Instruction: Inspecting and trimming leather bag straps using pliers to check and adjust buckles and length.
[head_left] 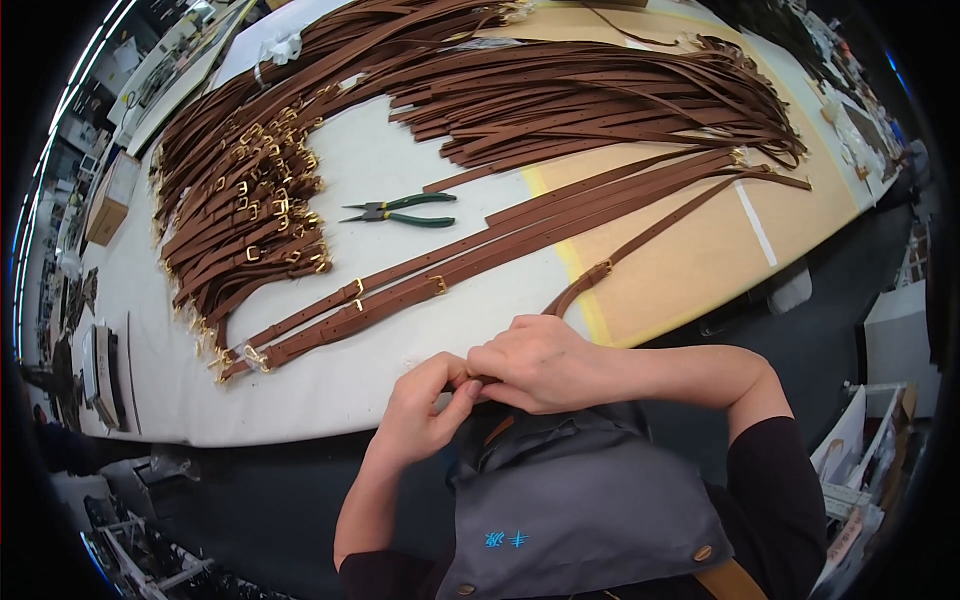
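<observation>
Close to the table's near edge, my left hand [430, 402] and my right hand [540, 362] meet fingertip to fingertip. Both pinch the end of a brown leather strap [650, 238]; the gripped end is mostly hidden by my fingers. From behind my right hand the strap runs up and right over the table, with a gold buckle [604, 267] along it. Beyond my hands lie several longer straps [560, 233] side by side, with gold buckles and clasps at their left ends. Farther off, green-handled pliers [405, 211] rest with dark jaws pointing left.
A heap of buckled straps [250, 215] covers the table's left part. Another large bundle of brown straps [600, 100] spreads across the back. Yellow tape [575, 265] borders a tan panel [690, 270] at right. A cardboard box [112, 200] stands at far left.
</observation>
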